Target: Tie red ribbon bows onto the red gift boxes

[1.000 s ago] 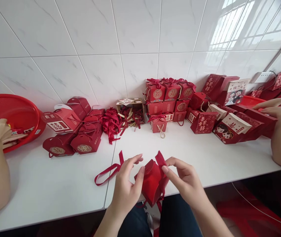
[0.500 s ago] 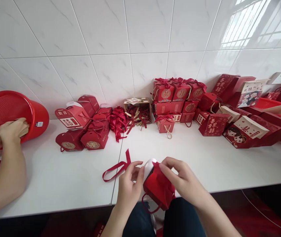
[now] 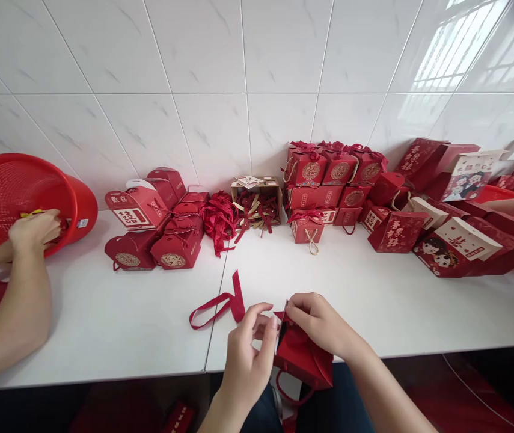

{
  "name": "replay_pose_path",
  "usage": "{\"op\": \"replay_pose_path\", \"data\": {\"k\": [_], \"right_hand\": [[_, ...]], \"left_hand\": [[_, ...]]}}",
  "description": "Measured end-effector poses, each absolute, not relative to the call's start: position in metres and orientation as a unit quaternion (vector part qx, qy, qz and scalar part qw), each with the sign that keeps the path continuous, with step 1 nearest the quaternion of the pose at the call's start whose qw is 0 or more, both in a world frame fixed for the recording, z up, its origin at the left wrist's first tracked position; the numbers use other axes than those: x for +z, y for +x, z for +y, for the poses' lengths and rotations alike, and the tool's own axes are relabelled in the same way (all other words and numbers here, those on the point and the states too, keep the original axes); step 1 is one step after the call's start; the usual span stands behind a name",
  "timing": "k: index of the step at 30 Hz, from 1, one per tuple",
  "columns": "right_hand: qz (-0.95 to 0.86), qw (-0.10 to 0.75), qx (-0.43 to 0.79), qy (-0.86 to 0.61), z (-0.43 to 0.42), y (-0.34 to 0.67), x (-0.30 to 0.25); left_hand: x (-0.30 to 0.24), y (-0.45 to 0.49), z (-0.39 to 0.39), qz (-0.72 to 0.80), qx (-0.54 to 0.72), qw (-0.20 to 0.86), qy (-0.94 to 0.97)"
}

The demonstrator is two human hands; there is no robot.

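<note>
A small red gift box (image 3: 304,359) is at the table's front edge above my lap, tilted, its cord handle hanging down in front. My right hand (image 3: 315,319) pinches its top edge, where a red ribbon end and a thin pale flap show. On the box's left side, my left hand (image 3: 253,343) has thumb and curled fingers at the pale flap; part of the grip is hidden. Left of my hands, a loop of dark red ribbon (image 3: 211,310) lies on the white table (image 3: 139,325).
Finished-looking red boxes stand stacked by the wall (image 3: 313,195), beside an open box of ribbon scraps (image 3: 259,207) and a ribbon heap (image 3: 219,218). More boxes (image 3: 175,248) sit left. A co-worker's hand (image 3: 35,231) reaches into a red basket (image 3: 80,198). Gift bags (image 3: 459,246) crowd the right.
The gift box has turned and shifted slightly right in my hands, and its white flap now shows only edge-on. The co-worker's hand on the left has something yellow beside it.
</note>
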State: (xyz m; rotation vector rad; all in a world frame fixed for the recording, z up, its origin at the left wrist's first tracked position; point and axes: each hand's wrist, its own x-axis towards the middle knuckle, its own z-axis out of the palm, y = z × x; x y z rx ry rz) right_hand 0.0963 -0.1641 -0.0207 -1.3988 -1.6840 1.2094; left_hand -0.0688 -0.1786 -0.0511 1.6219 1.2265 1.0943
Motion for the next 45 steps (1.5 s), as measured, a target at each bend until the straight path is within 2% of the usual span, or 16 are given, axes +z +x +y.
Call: {"op": "replay_pose_path", "data": {"k": [6, 9, 12, 15, 17, 19, 21, 23, 26, 28, 33, 40, 45], "right_hand": [[-0.687, 0.304, 0.412, -0.516, -0.165, 0.1, -0.02], [-0.699, 0.324, 0.37, -0.519, -0.168, 0.101, -0.018], [-0.678, 0.401, 0.309, -0.532, -0.178, 0.11, -0.021], [-0.623, 0.466, 0.262, -0.571, -0.197, 0.132, -0.033], [-0.582, 0.476, 0.249, -0.611, -0.212, 0.147, -0.046], [-0.552, 0.459, 0.252, -0.649, -0.226, 0.158, -0.059], [-0.539, 0.429, 0.268, -0.674, -0.237, 0.16, -0.07], [-0.542, 0.398, 0.298, -0.677, -0.241, 0.155, -0.076], [-0.551, 0.379, 0.35, -0.656, -0.239, 0.142, -0.081], [-0.558, 0.39, 0.358, -0.639, -0.234, 0.136, -0.083], [-0.543, 0.456, 0.351, -0.612, -0.216, 0.134, -0.093], [-0.426, 0.51, 0.533, -0.524, -0.207, 0.149, -0.09], [-0.443, 0.501, 0.48, -0.568, -0.211, 0.162, -0.082]], "left_hand": [[-0.051, -0.064, -0.168, 0.451, 0.377, 0.528, 0.613], [-0.055, -0.065, -0.162, 0.456, 0.36, 0.535, 0.613], [-0.064, -0.077, -0.153, 0.508, 0.321, 0.447, 0.662], [-0.077, -0.101, -0.141, 0.615, 0.235, 0.263, 0.705], [-0.083, -0.114, -0.134, 0.666, 0.196, 0.172, 0.699], [-0.083, -0.119, -0.131, 0.663, 0.23, 0.142, 0.698], [-0.078, -0.113, -0.133, 0.608, 0.32, 0.179, 0.705], [-0.069, -0.099, -0.137, 0.538, 0.385, 0.278, 0.696], [-0.059, -0.075, -0.146, 0.454, 0.373, 0.435, 0.682], [-0.058, -0.065, -0.151, 0.43, 0.344, 0.478, 0.684], [-0.07, -0.063, -0.157, 0.464, 0.316, 0.525, 0.639], [-0.065, -0.078, -0.154, 0.474, 0.296, 0.533, 0.635], [-0.067, -0.088, -0.152, 0.527, 0.351, 0.47, 0.614]]}}
